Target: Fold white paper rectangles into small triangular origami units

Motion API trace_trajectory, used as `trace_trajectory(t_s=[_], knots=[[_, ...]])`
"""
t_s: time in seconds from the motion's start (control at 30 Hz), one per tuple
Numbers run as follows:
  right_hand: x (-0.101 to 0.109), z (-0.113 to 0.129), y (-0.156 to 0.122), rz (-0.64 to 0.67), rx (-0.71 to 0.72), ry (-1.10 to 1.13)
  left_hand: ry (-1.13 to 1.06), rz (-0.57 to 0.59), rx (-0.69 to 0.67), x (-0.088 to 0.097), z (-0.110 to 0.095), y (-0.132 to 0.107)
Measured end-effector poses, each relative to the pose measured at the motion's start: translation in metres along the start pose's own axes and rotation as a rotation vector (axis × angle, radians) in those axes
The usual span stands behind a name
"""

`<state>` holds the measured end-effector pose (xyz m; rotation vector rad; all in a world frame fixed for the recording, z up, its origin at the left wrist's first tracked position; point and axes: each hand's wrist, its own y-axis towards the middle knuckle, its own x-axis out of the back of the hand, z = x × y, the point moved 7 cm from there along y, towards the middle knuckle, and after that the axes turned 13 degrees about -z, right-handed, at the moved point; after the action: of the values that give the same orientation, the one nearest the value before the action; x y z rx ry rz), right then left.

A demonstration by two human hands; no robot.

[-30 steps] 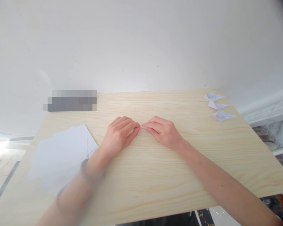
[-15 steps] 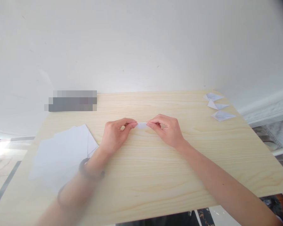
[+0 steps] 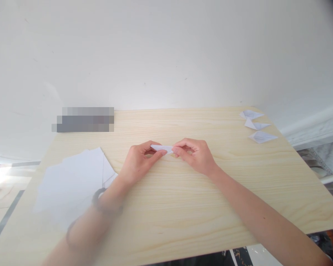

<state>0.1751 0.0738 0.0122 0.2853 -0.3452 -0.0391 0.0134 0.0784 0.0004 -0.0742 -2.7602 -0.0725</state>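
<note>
A small folded piece of white paper [image 3: 162, 148] is held between both hands above the middle of the table. My left hand [image 3: 140, 159] pinches its left part, thumb on the near side and fingers behind. At its right end my right hand [image 3: 194, 154] grips it between thumb and fingertips; part of the paper is hidden by those fingers. Several loose white sheets [image 3: 69, 181] lie beside my left forearm, which partly covers them.
Three folded white paper pieces lie at the far right, the nearest a pointed paper shape [image 3: 262, 137]. A dark, pixelated object [image 3: 84, 122] sits at the back left. Behind the wooden table [image 3: 183, 214] rises a white wall [image 3: 166, 55].
My left thumb has slid right along the paper, and its left tip now shows above the thumb. The paper is tilted differently. My right fingers have shifted slightly while still gripping.
</note>
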Motion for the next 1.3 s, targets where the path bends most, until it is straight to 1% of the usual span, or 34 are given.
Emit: trace_trajectory(t_s=[0.1, 0.23, 0.3, 0.43, 0.57, 0.63, 0.7, 0.8, 0.87, 0.93, 1.03, 1.1, 1.2, 1.3], knots=[[-0.001, 0.000, 0.001, 0.000, 0.006, -0.010, 0.014, 0.014, 0.011, 0.001, 0.000, 0.002], [-0.004, -0.008, 0.001, 0.030, -0.079, 0.017, 0.067, 0.010, 0.082, 0.003, 0.007, 0.004], [-0.005, -0.011, 0.001, 0.053, -0.101, 0.013, 0.060, 0.015, 0.086, 0.003, 0.008, 0.005], [-0.007, -0.007, 0.000, 0.083, -0.035, -0.018, 0.032, 0.069, 0.053, 0.001, 0.006, 0.006], [-0.005, -0.001, 0.000, 0.057, 0.038, -0.075, 0.032, 0.100, 0.055, 0.001, 0.006, 0.006], [-0.005, -0.001, 0.000, 0.050, 0.040, -0.087, 0.045, 0.094, 0.063, 0.002, 0.006, 0.006], [-0.005, -0.004, 0.000, 0.066, -0.003, -0.073, 0.042, 0.077, 0.066, 0.003, 0.005, 0.007], [-0.006, -0.011, -0.001, 0.097, -0.097, -0.020, -0.093, 0.063, 0.087, 0.002, 0.003, 0.007], [-0.006, -0.013, 0.000, 0.110, -0.124, 0.008, -0.198, 0.053, 0.107, 0.003, 0.002, 0.006], [-0.006, -0.011, 0.001, 0.120, -0.096, 0.006, -0.232, 0.040, 0.109, 0.004, 0.002, 0.006], [-0.006, -0.004, 0.001, 0.133, 0.003, -0.035, -0.213, 0.036, 0.095, 0.005, 0.002, 0.005], [-0.006, 0.000, 0.001, 0.140, 0.044, -0.053, -0.220, 0.035, 0.102, 0.006, 0.003, 0.004], [-0.006, 0.001, 0.001, 0.138, 0.061, -0.064, -0.260, 0.067, 0.110, 0.002, 0.004, 0.003], [-0.006, 0.001, 0.000, 0.140, 0.070, -0.084, -0.309, 0.091, 0.079, -0.002, 0.001, 0.004]])
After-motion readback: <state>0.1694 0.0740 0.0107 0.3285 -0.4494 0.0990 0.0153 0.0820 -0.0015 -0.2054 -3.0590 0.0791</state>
